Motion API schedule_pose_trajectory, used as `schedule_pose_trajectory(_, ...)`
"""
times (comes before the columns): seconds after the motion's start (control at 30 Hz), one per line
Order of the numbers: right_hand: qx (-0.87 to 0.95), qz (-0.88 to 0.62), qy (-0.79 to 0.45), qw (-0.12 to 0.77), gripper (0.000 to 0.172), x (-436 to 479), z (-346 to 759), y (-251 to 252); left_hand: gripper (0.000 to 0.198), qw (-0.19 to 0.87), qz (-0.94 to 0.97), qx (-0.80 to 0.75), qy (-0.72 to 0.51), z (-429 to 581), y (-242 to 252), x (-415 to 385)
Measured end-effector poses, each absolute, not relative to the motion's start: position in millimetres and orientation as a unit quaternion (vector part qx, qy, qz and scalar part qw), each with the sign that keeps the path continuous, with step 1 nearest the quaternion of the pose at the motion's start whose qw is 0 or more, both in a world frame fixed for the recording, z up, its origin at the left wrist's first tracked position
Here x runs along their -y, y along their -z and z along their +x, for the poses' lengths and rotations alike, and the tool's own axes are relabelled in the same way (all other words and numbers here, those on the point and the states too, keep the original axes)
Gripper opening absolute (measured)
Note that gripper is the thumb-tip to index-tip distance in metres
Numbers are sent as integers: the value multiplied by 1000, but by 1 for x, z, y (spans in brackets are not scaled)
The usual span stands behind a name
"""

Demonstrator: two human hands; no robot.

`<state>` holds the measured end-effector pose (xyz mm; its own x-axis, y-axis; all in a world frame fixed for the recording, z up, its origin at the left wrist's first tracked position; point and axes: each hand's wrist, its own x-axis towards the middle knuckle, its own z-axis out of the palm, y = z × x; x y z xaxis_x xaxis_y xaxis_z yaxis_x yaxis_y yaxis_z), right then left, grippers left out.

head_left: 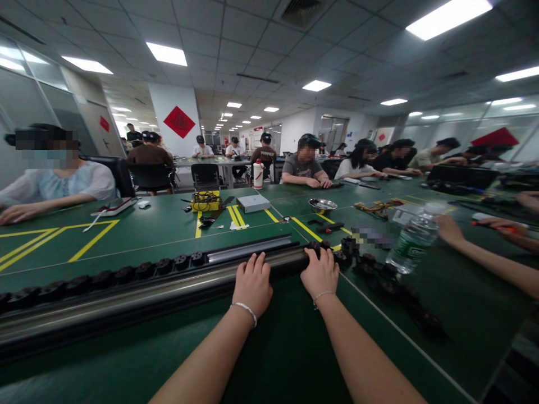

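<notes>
A long metal rail [168, 286] with black edges runs across the green table from the lower left to the middle. My left hand [254, 283] rests on the rail near its right part, fingers spread over it. At the rail's right end is my right hand [321, 272], its fingers bent over the end beside small black parts; what lies under the fingertips is hidden. Behind the rail sits a row of round black parts [126, 274], and a shorter rail [252, 247] lies next to them. More black parts [404, 297] trail off to the right.
A water bottle [412, 241] stands at the right, near another person's hand [450, 230]. Further back are a metal bowl [322, 205], a grey box [253, 203], a yellow box [206, 201] and coloured wires [374, 209]. Several people sit around.
</notes>
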<state>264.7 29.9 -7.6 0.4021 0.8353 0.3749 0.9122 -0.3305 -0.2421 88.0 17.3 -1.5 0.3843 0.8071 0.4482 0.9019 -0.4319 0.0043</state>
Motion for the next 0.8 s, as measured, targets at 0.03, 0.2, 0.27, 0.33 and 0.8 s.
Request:
schedule_pose_trajectory(0.03,540,-810,92,212,47,-30,265,8,36,120,-823,519,195,88,1,-17)
schedule_pose_trajectory(0.2,540,-806,95,221,47,-30,265,8,36,120,-823,519,197,88,2,-18)
schedule_pose_trajectory(0.27,540,-806,97,223,47,-30,265,9,36,121,-824,517,198,88,2,-18)
schedule_pose_trajectory(0.33,537,-807,99,224,46,-30,265,8,36,122,-824,517,199,88,2,-18)
schedule_pose_trajectory(0.8,523,-817,90,225,47,-30,268,8,36,118,-824,519,195,88,1,-18)
